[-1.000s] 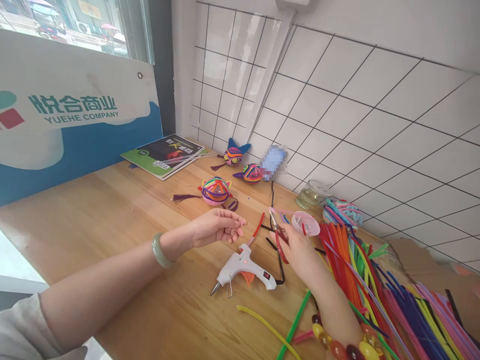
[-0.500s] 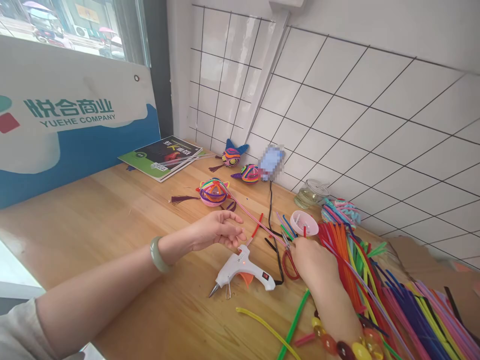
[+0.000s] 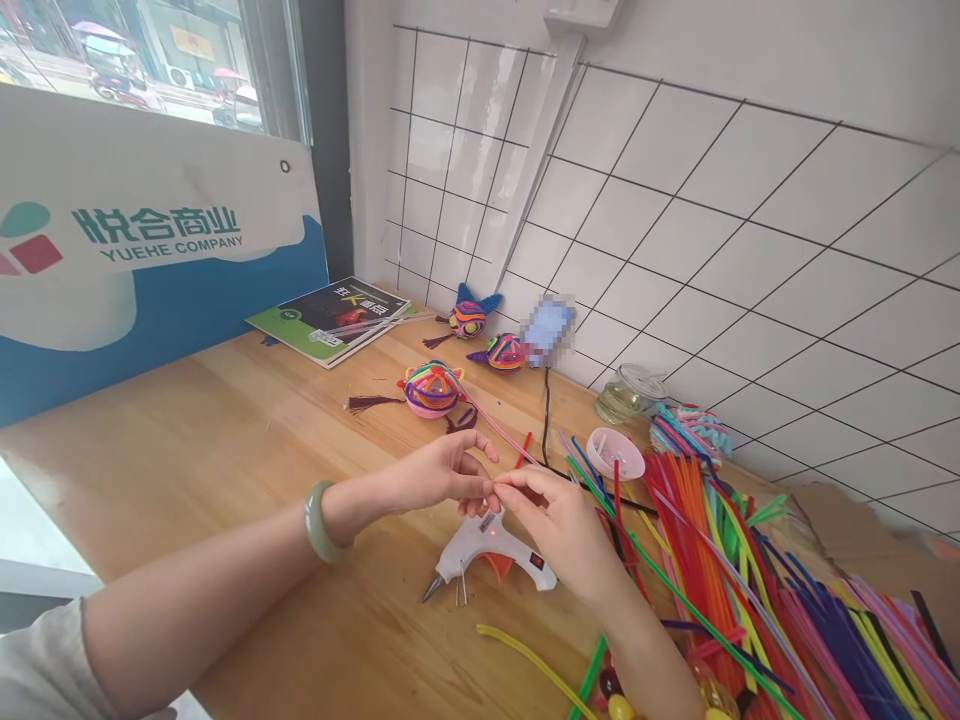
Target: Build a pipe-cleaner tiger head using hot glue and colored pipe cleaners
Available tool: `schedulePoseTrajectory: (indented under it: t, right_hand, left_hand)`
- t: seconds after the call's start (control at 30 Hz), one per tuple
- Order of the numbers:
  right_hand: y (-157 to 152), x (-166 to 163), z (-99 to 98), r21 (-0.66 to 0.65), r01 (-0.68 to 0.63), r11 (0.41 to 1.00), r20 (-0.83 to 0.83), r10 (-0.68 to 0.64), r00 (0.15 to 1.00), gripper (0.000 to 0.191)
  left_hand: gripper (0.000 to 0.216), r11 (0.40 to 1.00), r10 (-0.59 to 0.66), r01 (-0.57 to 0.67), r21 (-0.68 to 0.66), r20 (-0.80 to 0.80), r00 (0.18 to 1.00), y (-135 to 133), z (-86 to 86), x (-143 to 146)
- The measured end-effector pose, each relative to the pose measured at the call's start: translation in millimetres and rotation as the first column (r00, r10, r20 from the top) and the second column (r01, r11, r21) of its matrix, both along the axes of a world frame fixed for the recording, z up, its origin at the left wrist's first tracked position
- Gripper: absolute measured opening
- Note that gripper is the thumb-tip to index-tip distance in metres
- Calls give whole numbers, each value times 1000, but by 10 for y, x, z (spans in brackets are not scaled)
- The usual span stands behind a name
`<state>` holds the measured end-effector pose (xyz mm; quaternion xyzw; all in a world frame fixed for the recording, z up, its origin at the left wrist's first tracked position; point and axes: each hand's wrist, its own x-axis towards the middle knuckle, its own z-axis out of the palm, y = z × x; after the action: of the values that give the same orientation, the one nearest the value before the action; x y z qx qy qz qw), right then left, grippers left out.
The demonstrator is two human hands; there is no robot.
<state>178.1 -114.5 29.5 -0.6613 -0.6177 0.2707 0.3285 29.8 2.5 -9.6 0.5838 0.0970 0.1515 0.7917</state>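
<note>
My left hand (image 3: 442,475) and my right hand (image 3: 559,530) meet fingertip to fingertip just above a white hot glue gun (image 3: 487,545) lying on the wooden table (image 3: 225,440). Both pinch the near end of a thin pink pipe cleaner (image 3: 491,428), which runs up and left towards a rainbow woven ball (image 3: 431,388). Several green, blue and red pipe cleaners (image 3: 592,480) fan out to the right behind my right hand. I cannot tell whether it holds them too.
A big heap of coloured pipe cleaners (image 3: 750,570) covers the table's right side. A pink bowl (image 3: 615,453), a glass jar (image 3: 628,393) and two more woven balls (image 3: 487,335) stand near the tiled wall. A booklet (image 3: 330,317) lies at the back; a yellow pipe cleaner (image 3: 525,655) lies near me.
My right hand no longer holds the red-handled scissors and has moved left to meet my left hand. Both now pinch the pink pipe cleaner above the glue gun.
</note>
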Motion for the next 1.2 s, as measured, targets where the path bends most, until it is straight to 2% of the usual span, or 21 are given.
schedulePoseTrajectory:
  t: [0.1, 0.17, 0.23, 0.27, 0.3, 0.33, 0.37, 0.4, 0.43, 0.47, 0.5, 0.53, 0.63, 0.7, 0.8, 0.93, 1.2]
  right_hand:
    - [14, 45, -33, -46, 13, 999, -24, -15, 1000, 20]
    - [30, 78, -75, -38, 35, 999, 2, -35, 999, 20]
    - [41, 111, -112, -24, 73, 997, 10, -73, 997, 21]
    - [45, 125, -126, -20, 91, 996, -2, -91, 996, 21]
    - [47, 137, -137, -18, 105, 994, -22, -105, 994, 22]
    - [48, 146, -144, -16, 114, 993, -47, -114, 992, 22]
    - [50, 151, -148, -14, 119, 993, -70, -119, 990, 23]
    - [52, 153, -150, -11, 121, 993, -86, -121, 989, 23]
    - [56, 151, -151, -9, 122, 992, -96, -123, 988, 23]
    - [59, 146, -150, -12, 121, 993, -101, -122, 987, 22]
    - [62, 140, -148, -17, 120, 993, -102, -121, 987, 22]
    - [63, 133, -146, -22, 118, 993, -99, -120, 988, 22]
    - [60, 115, -137, -27, 106, 994, -77, -108, 991, 21]
    - [55, 109, -132, -18, 96, 995, -65, -97, 993, 21]
    - [50, 107, -134, -10, 88, 996, -54, -88, 995, 20]
    - [51, 98, -139, -9, 93, 996, -21, -93, 995, 20]
    - [52, 78, -130, -19, 88, 996, -5, -88, 996, 20]
  left_hand:
    - [37, 999, -7, 7, 36, 8, 1000, -1, 3, -2]
    - [38, 994, 31, -31, 109, 1, 1000, 9, 6, -3]
    - [39, 950, 193, -189, 250, 10, 981, 55, 9, -11]
    - [39, 881, 332, -322, 347, 32, 943, 98, 7, -21]
    - [39, 763, 483, -456, 458, 65, 873, 157, 2, -36]
    - [37, 587, 641, -573, 572, 104, 761, 231, -9, -56]
    - [36, 362, 775, -641, 677, 164, 611, 318, -26, -80]
    - [39, 139, 849, -647, 750, 246, 467, 411, -50, -108]
    - [46, -10, 879, -601, 799, 294, 376, 505, -78, -137]
    - [54, -79, 894, -548, 833, 302, 330, 593, -110, -165]
    - [62, -82, 909, -501, 861, 271, 316, 671, -141, -189]
    - [69, -50, 928, -467, 883, 214, 305, 733, -170, -208]
    - [80, 113, 944, -348, 931, 8, 329, 823, -218, -229]
    - [81, 181, 931, -296, 938, -67, 359, 821, -217, -225]
    - [81, 222, 905, -277, 935, -92, 415, 789, -192, -221]
    - [86, 276, 854, -311, 910, -84, 513, 750, -179, -230]
    - [80, 304, 772, -337, 891, -23, 636, 713, -196, -215]
